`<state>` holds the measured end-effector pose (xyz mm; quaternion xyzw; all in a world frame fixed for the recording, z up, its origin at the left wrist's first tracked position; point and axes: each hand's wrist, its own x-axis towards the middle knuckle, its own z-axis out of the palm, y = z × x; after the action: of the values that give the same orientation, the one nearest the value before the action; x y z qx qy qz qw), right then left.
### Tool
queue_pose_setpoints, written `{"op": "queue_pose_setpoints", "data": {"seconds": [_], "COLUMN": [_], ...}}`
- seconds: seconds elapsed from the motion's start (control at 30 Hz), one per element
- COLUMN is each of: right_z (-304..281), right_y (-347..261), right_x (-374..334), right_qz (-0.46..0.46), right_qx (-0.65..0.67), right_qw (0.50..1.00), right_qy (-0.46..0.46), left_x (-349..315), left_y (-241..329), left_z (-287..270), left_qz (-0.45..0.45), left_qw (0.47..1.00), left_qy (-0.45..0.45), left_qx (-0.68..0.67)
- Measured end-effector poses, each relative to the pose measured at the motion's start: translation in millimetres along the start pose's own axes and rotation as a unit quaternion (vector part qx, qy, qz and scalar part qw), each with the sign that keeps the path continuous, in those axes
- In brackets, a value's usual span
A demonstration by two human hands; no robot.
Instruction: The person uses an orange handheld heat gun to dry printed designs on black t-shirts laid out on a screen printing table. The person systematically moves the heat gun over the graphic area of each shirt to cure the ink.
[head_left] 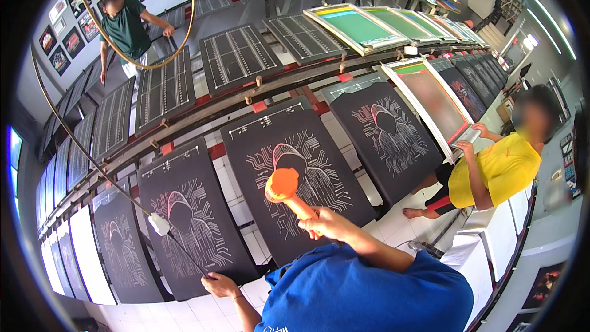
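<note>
My right hand (332,224) is wrapped round the handle of an orange hair dryer (284,183). The dryer's head is over a black shirt (246,147) printed with a hooded figure and pale circuit lines. Lower left, my left hand (221,286) has its fingers closed on a dark power cord (189,253). That cord runs up to a white plug connector (160,224), which hangs on a cable from above. Beneath the cord and connector lies another printed black shirt (184,209).
More printed shirts lie along the row on either side. A person in yellow (498,169) at right holds a framed screen (430,95). Another person in dark green (126,27) stands at far left. Beyond the wooden rail are dark boards (236,58) and green screens (356,24).
</note>
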<state>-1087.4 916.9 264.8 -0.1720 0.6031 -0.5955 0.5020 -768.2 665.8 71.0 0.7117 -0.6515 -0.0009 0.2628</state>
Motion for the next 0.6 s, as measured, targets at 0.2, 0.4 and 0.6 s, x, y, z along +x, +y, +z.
{"op": "queue_pose_setpoints", "data": {"seconds": [0.2,0.4,0.6], "right_z": [9,17,13], "right_y": [10,6,17], "right_x": [8,3,-1], "right_qz": [0.001,-0.019,-0.036], "right_qx": [-0.015,-0.041,-0.07], "right_qw": [1.0,0.999,0.997], "right_qy": [-0.007,0.025,0.025], "left_x": [-1,0,0], "left_y": [6,-11,-7], "left_z": [-5,6,4], "left_qz": [-0.001,0.016,0.029], "left_qw": [1.0,1.0,0.999], "left_qy": [-0.011,-0.012,-0.012], "left_qx": [-0.002,0.008,0.024]}}
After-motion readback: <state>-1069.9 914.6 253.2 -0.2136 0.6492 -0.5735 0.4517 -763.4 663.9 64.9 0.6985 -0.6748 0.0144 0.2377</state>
